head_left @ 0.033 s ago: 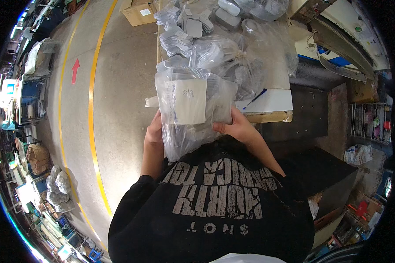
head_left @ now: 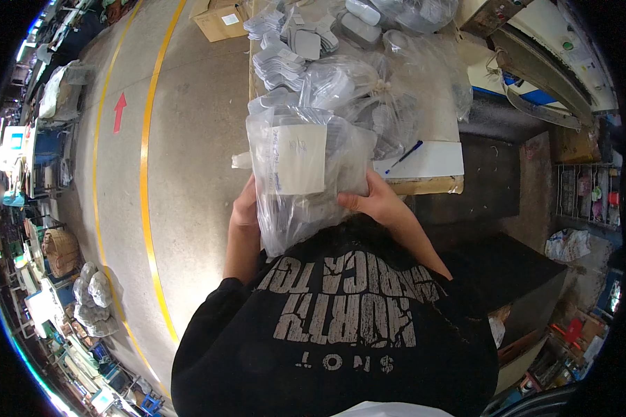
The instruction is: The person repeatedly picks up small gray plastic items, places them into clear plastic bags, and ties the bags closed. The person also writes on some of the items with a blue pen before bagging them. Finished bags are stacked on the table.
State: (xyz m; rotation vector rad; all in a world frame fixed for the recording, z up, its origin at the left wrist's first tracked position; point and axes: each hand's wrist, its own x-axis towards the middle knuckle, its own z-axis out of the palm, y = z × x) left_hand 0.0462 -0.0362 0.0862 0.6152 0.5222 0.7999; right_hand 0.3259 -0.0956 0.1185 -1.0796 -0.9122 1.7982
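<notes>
A clear plastic bag (head_left: 355,156) filled with grey pieces is upright in front of my chest. A cream paper slip with handwriting (head_left: 300,160) lies against its near face. My left hand (head_left: 245,201) grips the bag's left side, fingers mostly hidden behind it. On the lower right side, my right hand (head_left: 370,197) presses its thumb on the front, the other fingers out of sight behind. Just beyond, another tied clear bag (head_left: 396,115) of grey pieces rests on the table.
Stacks of flat grey pieces (head_left: 279,64) stand along the table's left edge. To the right, a blue pen (head_left: 405,156) lies on a white sheet (head_left: 435,161). A cardboard box (head_left: 219,19) sits on the floor at the far left, near yellow floor lines (head_left: 146,132).
The bag and its paper slip have tilted very slightly, the slip's lower edge sitting a little higher. Both hands keep their hold in the same place.
</notes>
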